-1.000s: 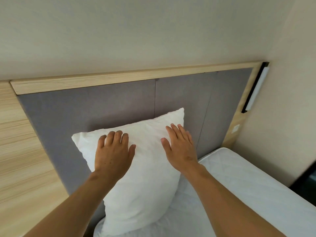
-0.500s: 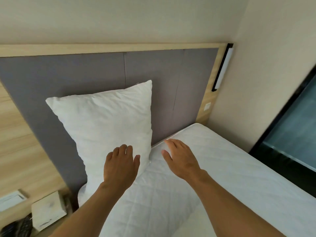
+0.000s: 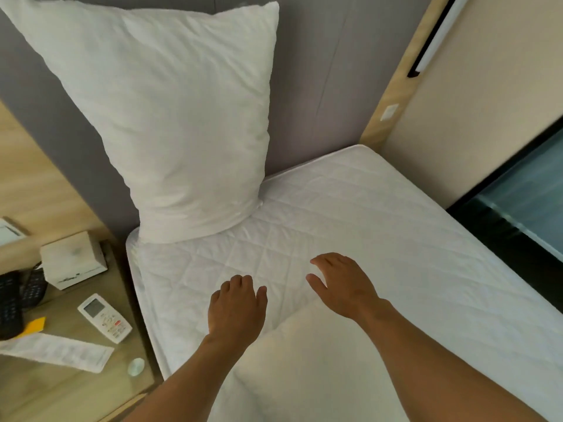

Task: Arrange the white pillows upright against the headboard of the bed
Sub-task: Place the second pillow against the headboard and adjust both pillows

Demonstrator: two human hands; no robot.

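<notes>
One white pillow (image 3: 179, 123) stands upright on the left end of the mattress (image 3: 380, 226), leaning on the grey padded headboard (image 3: 320, 86). A second white pillow (image 3: 316, 370) lies flat near me, between my forearms. My left hand (image 3: 236, 309) hovers palm down over the mattress with its fingers curled, holding nothing. My right hand (image 3: 344, 287) is spread open just above the far corner of the flat pillow. Both hands are well short of the upright pillow.
A wooden bedside table (image 3: 70, 388) sits on the left with a white box (image 3: 73, 260), a remote control (image 3: 105, 318), a black phone (image 3: 12, 300) and a paper slip (image 3: 58, 351). A beige wall (image 3: 487, 102) and a dark glass panel (image 3: 524, 214) border the bed's right side.
Both hands left the upright pillow and drew back toward me over the mattress. The view tilted down, bringing the second pillow and the bedside table into sight.
</notes>
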